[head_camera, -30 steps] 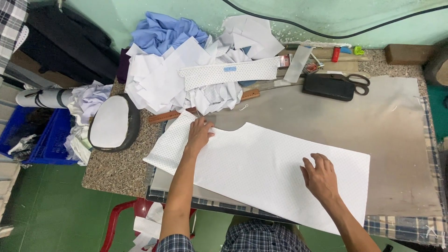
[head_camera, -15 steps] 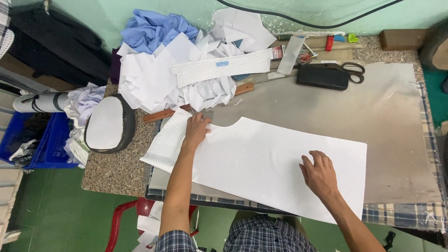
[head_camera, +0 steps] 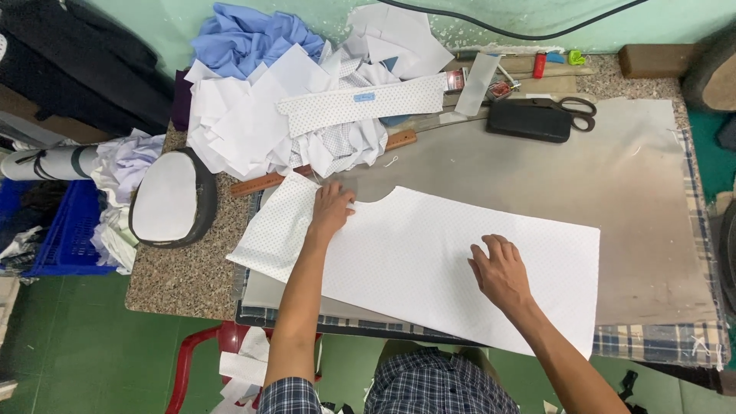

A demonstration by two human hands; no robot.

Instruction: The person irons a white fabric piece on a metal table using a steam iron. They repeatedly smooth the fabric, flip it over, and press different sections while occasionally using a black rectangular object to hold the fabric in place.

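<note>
I see my left hand (head_camera: 331,208) lying flat, fingers spread, on the top left part of a big white dotted cloth piece (head_camera: 429,261). My right hand (head_camera: 500,270) presses flat on its middle, fingers spread too. The cloth lies on the grey table mat (head_camera: 636,192), near black scissors (head_camera: 575,107)

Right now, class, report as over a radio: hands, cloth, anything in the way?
Left hand flat on white dotted cloth by its curved notch. Right hand flat mid-cloth. Nothing on the cloth but the hands.
</note>
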